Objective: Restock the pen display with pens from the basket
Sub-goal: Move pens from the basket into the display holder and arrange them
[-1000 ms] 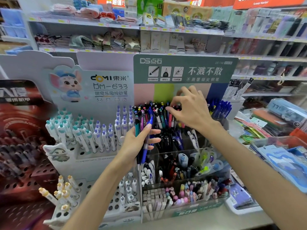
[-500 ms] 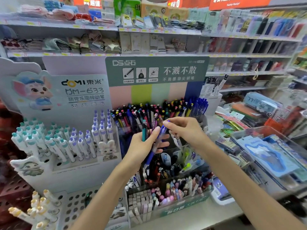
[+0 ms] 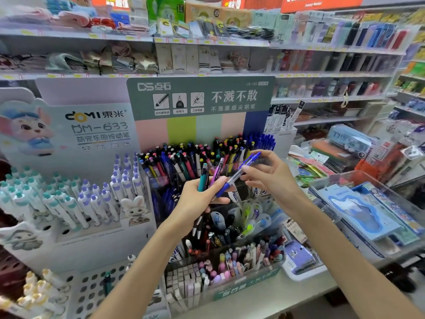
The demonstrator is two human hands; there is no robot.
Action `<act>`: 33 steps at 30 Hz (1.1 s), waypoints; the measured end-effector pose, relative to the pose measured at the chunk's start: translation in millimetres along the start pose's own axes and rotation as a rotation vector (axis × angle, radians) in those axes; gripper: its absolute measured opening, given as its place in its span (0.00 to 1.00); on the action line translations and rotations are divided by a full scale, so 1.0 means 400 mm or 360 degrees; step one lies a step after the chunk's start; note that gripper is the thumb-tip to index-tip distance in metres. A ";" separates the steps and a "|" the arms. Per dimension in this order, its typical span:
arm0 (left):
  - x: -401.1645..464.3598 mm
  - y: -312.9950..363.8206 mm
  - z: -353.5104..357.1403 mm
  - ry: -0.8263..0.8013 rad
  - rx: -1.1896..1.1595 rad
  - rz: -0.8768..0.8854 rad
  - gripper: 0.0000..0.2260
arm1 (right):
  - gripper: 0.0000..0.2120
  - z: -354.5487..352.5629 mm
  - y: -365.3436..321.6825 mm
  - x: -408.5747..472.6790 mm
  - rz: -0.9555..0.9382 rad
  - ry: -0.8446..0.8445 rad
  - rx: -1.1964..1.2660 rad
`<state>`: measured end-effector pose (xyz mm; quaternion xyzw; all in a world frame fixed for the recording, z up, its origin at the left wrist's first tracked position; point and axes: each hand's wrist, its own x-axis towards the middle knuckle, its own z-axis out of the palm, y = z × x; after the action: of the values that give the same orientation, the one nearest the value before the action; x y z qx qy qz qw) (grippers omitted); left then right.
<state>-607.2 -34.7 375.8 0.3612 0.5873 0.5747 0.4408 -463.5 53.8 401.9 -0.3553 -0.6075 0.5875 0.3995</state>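
**Blue pen held between both hands before the display**

The left hand (image 3: 197, 201) curls its fingers round a small bundle of pens: a teal pen (image 3: 203, 178) and a purple pen (image 3: 216, 172) stand nearly upright out of the fist, tips hanging below it. The right hand (image 3: 271, 176) pinches the upper part of a blue pen (image 3: 236, 174) between thumb and forefinger, the other fingers loosely bent. This pen lies slantwise, its cap end up and to the right, its lower end at the left hand's fingers. Just behind stands the pen display (image 3: 200, 157), its tiers crowded with upright pens. To the left, a white pen rack (image 3: 76, 203); beyond, the store shelves (image 3: 207, 42).
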 end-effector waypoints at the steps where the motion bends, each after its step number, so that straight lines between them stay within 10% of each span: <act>1: 0.003 0.000 0.009 0.0004 -0.0020 -0.0011 0.10 | 0.14 -0.014 -0.002 0.002 -0.0048 0.0046 -0.0016; 9: 0.026 0.000 0.044 0.0067 -0.0061 -0.0037 0.08 | 0.12 -0.168 -0.021 0.113 -0.0627 0.0865 -0.0473; 26: 0.028 -0.005 0.025 0.0082 -0.0085 -0.0081 0.08 | 0.15 -0.139 -0.018 0.276 -0.0462 0.0212 -0.2105; 33: 0.011 0.006 -0.005 0.0014 -0.0051 -0.0066 0.11 | 0.23 -0.115 0.035 0.255 -0.0672 0.0496 -0.1852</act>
<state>-610.6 -31.2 377.5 0.3394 0.5874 0.5763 0.4557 -466.1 166.2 394.2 -0.4680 -0.8188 0.0116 0.3321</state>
